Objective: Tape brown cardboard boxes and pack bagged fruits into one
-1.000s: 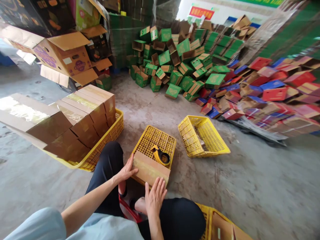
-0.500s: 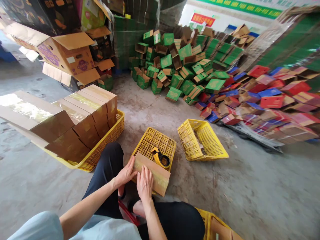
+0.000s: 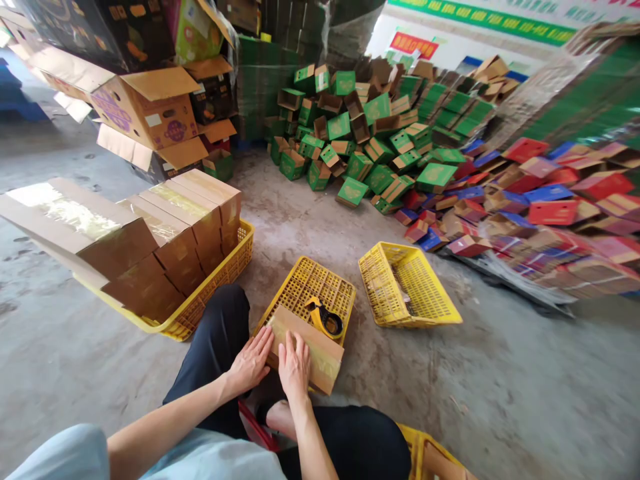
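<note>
Concrete floor (image 3: 500, 373); lower centre, your flat right hand (image 3: 295, 365) has moved left along the carton (image 3: 313, 339) toward your flat left hand (image 3: 250, 362), likely pressing tape (image 3: 326, 367).

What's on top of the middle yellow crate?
A tape dispenser and, nearer you, a taped carton. The carton covers the crate's near end, so what's beneath it is hidden.

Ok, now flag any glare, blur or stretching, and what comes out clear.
Head view, left: white glare on the shiny packing tape of the leftmost brown cardboard box; head view, right: the heap of red and blue cardboard boxes looks smeared and stretched; head view, centre: the yellow-and-black tape dispenser, oblong brown taped carton, bare left hand and bare right hand appear fairly clear.
</note>
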Demonstrator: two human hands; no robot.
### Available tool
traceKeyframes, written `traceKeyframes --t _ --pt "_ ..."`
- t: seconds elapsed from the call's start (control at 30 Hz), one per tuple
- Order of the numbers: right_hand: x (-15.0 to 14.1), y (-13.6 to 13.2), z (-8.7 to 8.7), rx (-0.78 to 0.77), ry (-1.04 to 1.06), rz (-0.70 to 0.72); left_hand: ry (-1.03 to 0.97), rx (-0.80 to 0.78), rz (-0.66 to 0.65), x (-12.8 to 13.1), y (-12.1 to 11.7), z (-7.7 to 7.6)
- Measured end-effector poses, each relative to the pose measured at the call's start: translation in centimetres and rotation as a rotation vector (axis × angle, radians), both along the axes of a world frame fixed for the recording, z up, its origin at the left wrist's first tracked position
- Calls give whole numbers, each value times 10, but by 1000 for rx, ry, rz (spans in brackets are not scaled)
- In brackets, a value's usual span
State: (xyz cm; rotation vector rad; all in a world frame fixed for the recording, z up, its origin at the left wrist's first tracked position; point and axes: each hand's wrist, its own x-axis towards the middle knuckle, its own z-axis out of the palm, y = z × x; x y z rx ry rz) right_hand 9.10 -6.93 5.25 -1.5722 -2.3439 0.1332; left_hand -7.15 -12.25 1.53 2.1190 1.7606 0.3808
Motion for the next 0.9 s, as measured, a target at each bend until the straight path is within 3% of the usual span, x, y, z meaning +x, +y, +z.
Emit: traceKeyframes --t 0.17,0.4,0.57,0.73,0.9 --pt "6 -4 -4 -14 40 62 48 -39 -10 3 5 9" --pt "0 -7 -10 -25 29 4 -21 -59 -91 0 -2 10" --pt "-24 -8 -6 -106 102 96 -48 19 -74 1 -8 -3" --pt "-51 11 5 -225 170 206 -30 15 -90 0 -11 -22" --pt "-53 21 13 -301 124 280 -38 60 -77 -3 -15 -31"
